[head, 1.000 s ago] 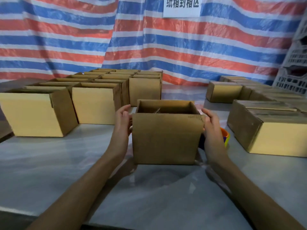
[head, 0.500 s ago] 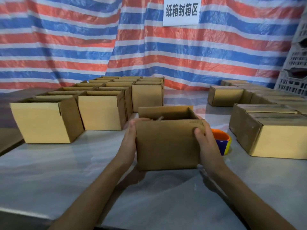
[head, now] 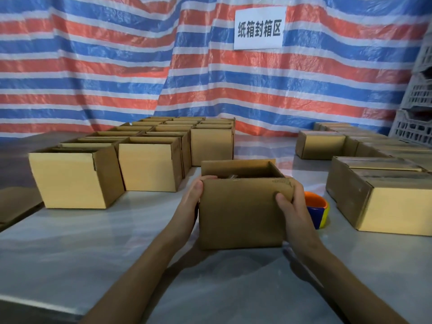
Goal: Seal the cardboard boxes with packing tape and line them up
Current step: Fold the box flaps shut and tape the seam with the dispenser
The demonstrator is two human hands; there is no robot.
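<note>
The open-topped brown cardboard box [head: 243, 213] is held at the near middle of the grey, glossy table [head: 93, 242], between both hands. Whether its base touches the table cannot be told. The left hand [head: 189, 206] is clamped on the box's left side, with the thumb laid at the near top corner. The right hand [head: 295, 213] is clamped on the right side, its thumb pressed against the front face just below the upper right corner and its fingers wrapped round the side wall. The top of the box is unsealed, and its dark inside is seen.

An orange, blue and yellow ring-shaped roll [head: 316, 210] is seen on the table just behind the right hand and is partly hidden by it.

Rows of open pale cardboard boxes [head: 149, 167] are set side by side to the left, running toward the back of the table. Closed cardboard boxes [head: 385, 206] are grouped to the right, well apart from the open rows.

A red, blue and white striped tarpaulin [head: 117, 66] is hung behind the table. A white paper sign with black Chinese characters [head: 259, 29] is fixed to it. Grey perforated plastic crates [head: 418, 108] are stacked at the right edge.
</note>
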